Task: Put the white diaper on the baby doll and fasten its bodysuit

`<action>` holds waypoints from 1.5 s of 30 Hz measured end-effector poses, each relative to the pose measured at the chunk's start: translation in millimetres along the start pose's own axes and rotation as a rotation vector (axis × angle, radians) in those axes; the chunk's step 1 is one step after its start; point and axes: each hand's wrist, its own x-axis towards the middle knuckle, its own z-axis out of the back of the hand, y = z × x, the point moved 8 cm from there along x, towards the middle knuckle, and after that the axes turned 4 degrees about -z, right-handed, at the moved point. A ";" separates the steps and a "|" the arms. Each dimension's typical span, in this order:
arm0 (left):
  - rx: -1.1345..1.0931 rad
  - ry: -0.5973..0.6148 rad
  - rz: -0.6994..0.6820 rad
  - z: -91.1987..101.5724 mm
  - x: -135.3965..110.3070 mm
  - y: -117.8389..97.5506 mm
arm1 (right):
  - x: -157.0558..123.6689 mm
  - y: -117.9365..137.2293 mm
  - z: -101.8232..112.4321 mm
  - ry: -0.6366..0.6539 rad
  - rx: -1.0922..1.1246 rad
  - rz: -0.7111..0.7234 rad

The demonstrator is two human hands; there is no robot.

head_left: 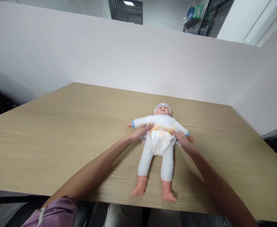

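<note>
A baby doll (pixel 162 119) lies on its back on the table, head away from me and bare feet toward me. It wears a white top with blue cuffs, white leggings and a lettered headband (pixel 162 106). Around its hips, over the leggings, is a white diaper (pixel 161 142) with an orange and yellow patterned waistband. My left hand (pixel 142 130) grips the diaper at the waist on the left side. On the opposite side, my right hand (pixel 181 138) holds the diaper's waist edge. Parts of the diaper's side flaps show under both hands; some fingertips are hard to make out.
The wood-grain table (pixel 58 142) spreads wide to both sides, its near edge just below the doll's feet. A pale partition wall (pixel 105 56) rises behind it. Beyond the partition are a shelf with a green pack (pixel 198 11) and a dark window grille (pixel 126 12).
</note>
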 end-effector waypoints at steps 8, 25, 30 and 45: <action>0.290 -0.073 -0.123 23.2 -7.9 -34.2 | -35.8 -11.6 40.8 0.020 -0.099 0.018; 1.167 0.097 -0.587 -101.6 -0.4 -68.4 | -73.8 -47.3 73.6 -0.359 -0.614 0.069; 1.159 0.100 -0.591 -100.0 -1.7 -65.2 | -74.1 -43.2 70.4 -0.241 -0.478 0.033; 0.963 0.062 -0.498 -88.3 4.4 -59.1 | -16.1 51.0 -13.4 0.056 -0.359 0.113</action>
